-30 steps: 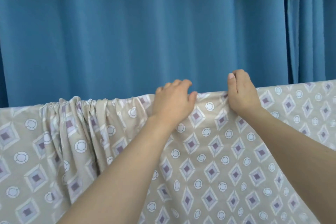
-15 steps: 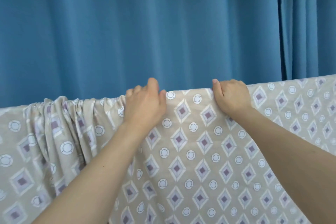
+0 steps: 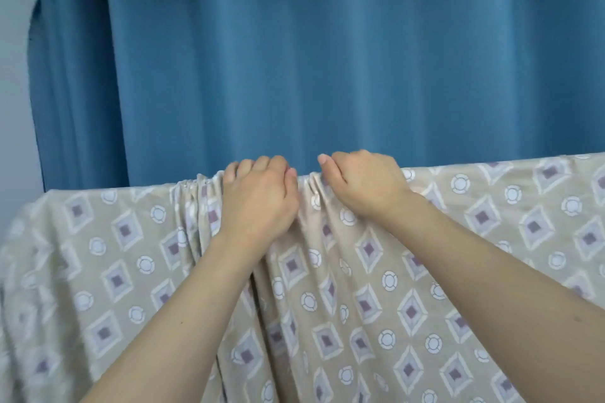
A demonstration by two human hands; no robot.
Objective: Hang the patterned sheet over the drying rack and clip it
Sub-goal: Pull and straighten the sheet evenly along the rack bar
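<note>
A blue curtain [image 3: 327,59] is filling the whole back of my view, hanging in long folds, with a strip of pale wall [image 3: 13,75] showing past its left edge. In front of it the patterned sheet [image 3: 458,271] is draping over a top edge that runs across the picture, higher on the right and dipping toward the left; the rack itself is sitting hidden under the cloth, so I'm not seeing any bar. The beige fabric with its diamonds and white rings is hanging down toward me and covering the lower half of the view.

Both bare forearms are reaching up from the bottom. The left hand [image 3: 258,199] is sitting on the top edge near the middle, fingers curling over the fold and gripping the sheet, thumb tucking in on its right side. The right hand [image 3: 363,183] is sitting just beside it, also curling over the edge and clutching the cloth, thumbnail pointing left. The two hands are close together but not touching.

Between and just left of the hands the sheet is bunching into tight vertical pleats [image 3: 199,186], while out to the right it is lying much smoother.
</note>
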